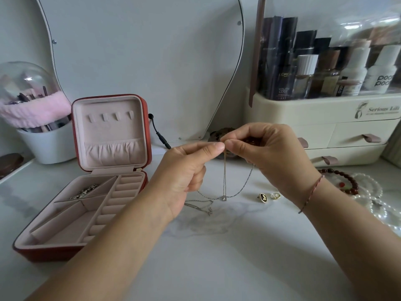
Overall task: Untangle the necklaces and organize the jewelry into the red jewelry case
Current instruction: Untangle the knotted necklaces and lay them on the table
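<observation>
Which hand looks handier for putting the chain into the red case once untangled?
Probably the left. The left hand pinches the chain and sits nearer the open red case, which lies to its left; the right hand is farther off.

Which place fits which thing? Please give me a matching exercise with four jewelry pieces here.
1 chain necklace
2 earrings
3 red bead bracelet
4 silver piece

A inside the red jewelry case
B beside the pearl strand
C pinched by left hand and right hand
D on the table, between chain necklace and right hand

Pairs: 1-C, 2-D, 3-B, 4-A
</observation>
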